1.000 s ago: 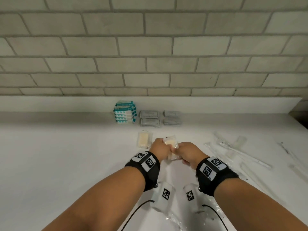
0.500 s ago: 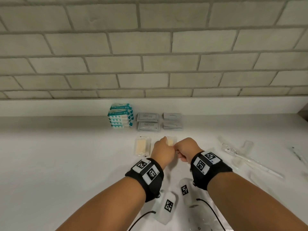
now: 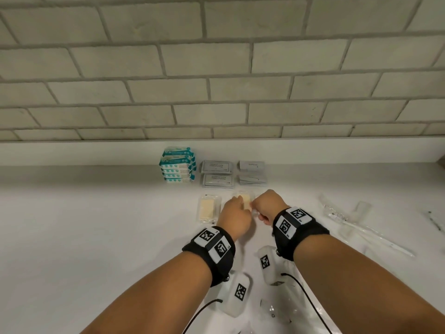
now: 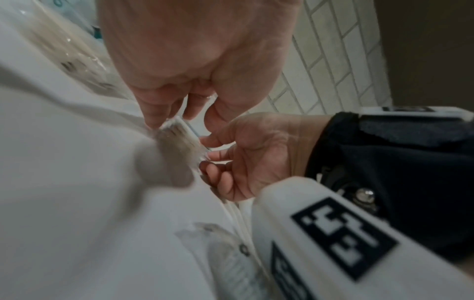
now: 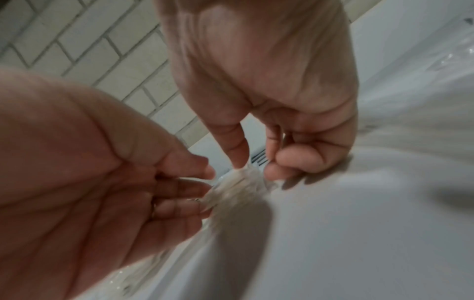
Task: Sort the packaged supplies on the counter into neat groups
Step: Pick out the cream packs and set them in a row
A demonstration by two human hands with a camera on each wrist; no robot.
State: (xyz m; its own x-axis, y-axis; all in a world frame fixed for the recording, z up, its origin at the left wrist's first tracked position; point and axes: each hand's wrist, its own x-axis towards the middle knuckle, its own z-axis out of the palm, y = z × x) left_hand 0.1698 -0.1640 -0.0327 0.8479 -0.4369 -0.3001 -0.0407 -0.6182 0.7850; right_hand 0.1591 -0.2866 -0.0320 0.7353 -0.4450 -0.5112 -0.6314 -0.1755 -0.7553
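On the counter: a white, smooth counter (image 3: 72, 237) runs the full width of the head view and meets a low white ledge (image 3: 72, 151) at the back.
Wall: pale grey-beige brick-pattern tiles (image 3: 216, 56) with darker grout rise above the ledge.
Landmark: a clear soap packet (image 3: 243, 198) with a cream bar inside lies on the counter between the two hands.
Left hand: the left hand (image 3: 234, 216) has its fingertips (image 5: 202, 190) on the left edge of the soap packet, fingers nearly straight and together.
Right hand: the right hand (image 3: 266, 207) pinches the right edge of the soap packet between thumb and curled fingers (image 5: 290, 160).
Second soap packet: a second soap packet (image 3: 209, 209) lies flat just left of the held one, apart from it.
Behind the soap packet: two stacks of grey sachets (image 3: 218, 176) sit near the ledge, with a stack of smaller grey sachets (image 3: 251, 175) to their right.
Further left at the back: a pile of teal-and-white packs (image 3: 177, 168) stands beside the grey sachets.
Right of the soap packet: long clear wrapped items (image 3: 361, 225) lie scattered and overlapping, contents hard to tell.
Wrists: black bands with white coded tags (image 3: 292, 221) wrap both wrists, cables trailing toward the near edge.
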